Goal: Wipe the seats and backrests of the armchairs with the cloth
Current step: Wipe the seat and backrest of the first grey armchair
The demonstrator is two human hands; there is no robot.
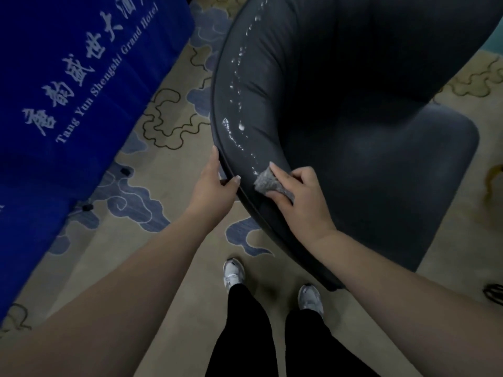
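Observation:
A dark grey armchair (367,148) with a curved backrest fills the upper right. A trail of white specks (239,110) runs along the top of its backrest. My right hand (296,200) grips a small grey cloth (268,183) and presses it on the backrest rim at the near end of that trail. My left hand (215,183) holds the outer edge of the backrest, thumb over the rim, just left of the cloth.
A blue cloth-covered table (68,91) printed with white hotel lettering stands at the left. Beige carpet (174,164) with blue cloud patterns lies between it and the chair. My legs and white shoes (234,273) stand behind the chair. A dark object (494,293) sits at the right edge.

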